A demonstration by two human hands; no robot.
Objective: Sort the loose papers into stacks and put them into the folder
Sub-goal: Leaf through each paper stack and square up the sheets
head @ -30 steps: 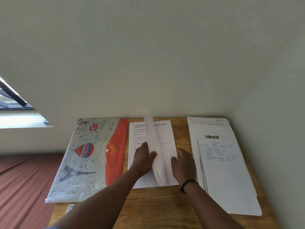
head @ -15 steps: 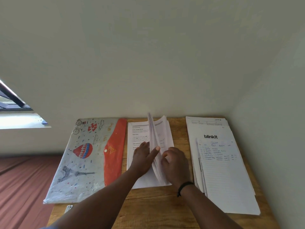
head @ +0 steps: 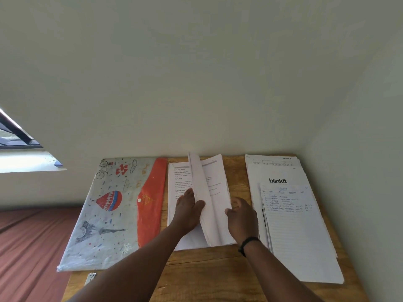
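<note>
Our left hand point(head: 189, 209) lies flat, fingers straight, pressing on the printed sheets of the middle stack point(head: 185, 214), its thumb against the lifted pages point(head: 204, 192) that stand up from the pile like a fan. Left of it, along the left edge of the wooden table point(head: 218, 275), the folder point(head: 113, 214) lies closed, its red flap point(head: 152, 203) held by a white snap button; its near corner overhangs the table edge. It looks like thin soft plastic, so we judge it will flop if lifted by one corner and is better opened flat where it lies.

The lifted pages are light, limp and slick against each other; we expect them to slide or splay unless gripped at a long edge with the thumb on top and fingers beneath, or squared between both palms. Our right hand point(head: 242, 219) sits at the right edge of that stack, fingers loosely curled against the paper; whether it actually pinches any sheet we cannot tell. A dark band circles its wrist.

Further right, towards the table's right edge, the second stack point(head: 301, 236) lies flat: a lined handwritten sheet over a blinkit page point(head: 278, 180), more sheets beneath. It is loose too, so it is best lifted from under both long sides.
</note>
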